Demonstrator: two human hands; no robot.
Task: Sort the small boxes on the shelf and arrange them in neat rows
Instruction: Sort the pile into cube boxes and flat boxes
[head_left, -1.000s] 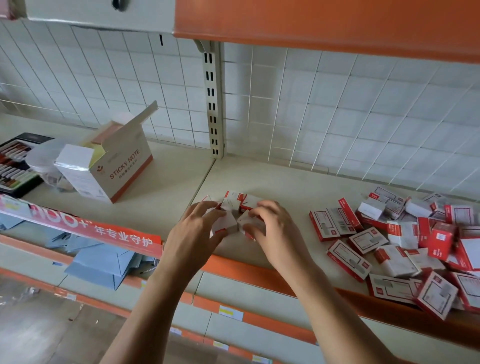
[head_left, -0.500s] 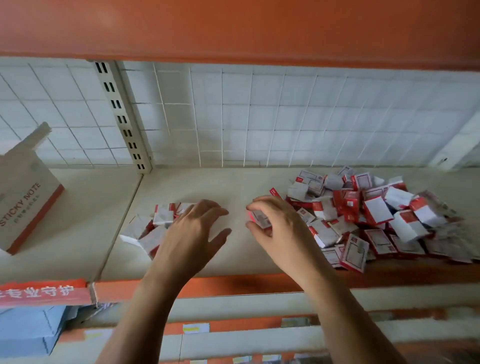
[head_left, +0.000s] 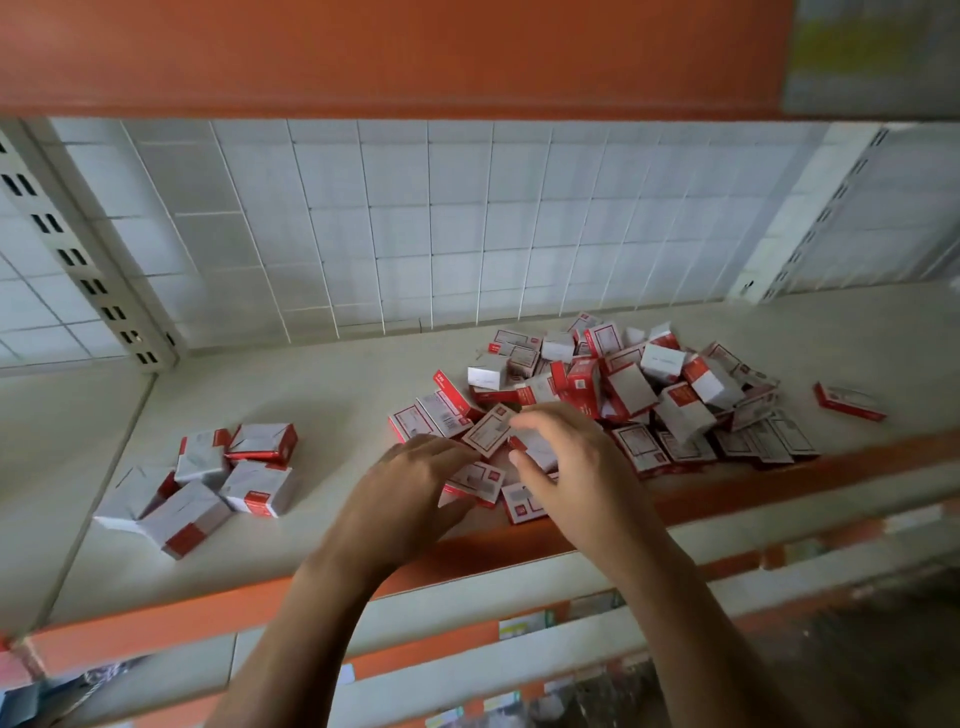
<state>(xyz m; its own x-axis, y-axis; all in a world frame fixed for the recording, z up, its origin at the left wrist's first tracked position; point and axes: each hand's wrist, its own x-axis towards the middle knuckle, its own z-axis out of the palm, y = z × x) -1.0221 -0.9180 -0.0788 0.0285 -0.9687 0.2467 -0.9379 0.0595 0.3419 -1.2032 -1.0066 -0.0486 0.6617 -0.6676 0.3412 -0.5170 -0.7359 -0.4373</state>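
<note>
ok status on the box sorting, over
Left hand open at near edge of pile. Right hand pinches one small box. Small group sits left, not yet in rows. Nothing blocking.

A shop: orange-edged cream metal shelf (head_left: 363, 395) tiers, white wire-grid back panel (head_left: 415, 234), slotted upright (head_left: 78, 260), heaped red-and-white small cardboard boxes (head_left: 623, 395).

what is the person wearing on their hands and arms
Nothing that shows: the left hand and right hand are bare, with no gloves, rings, watch or bracelet visible, and both forearms are bare with no sleeve in view.
</note>
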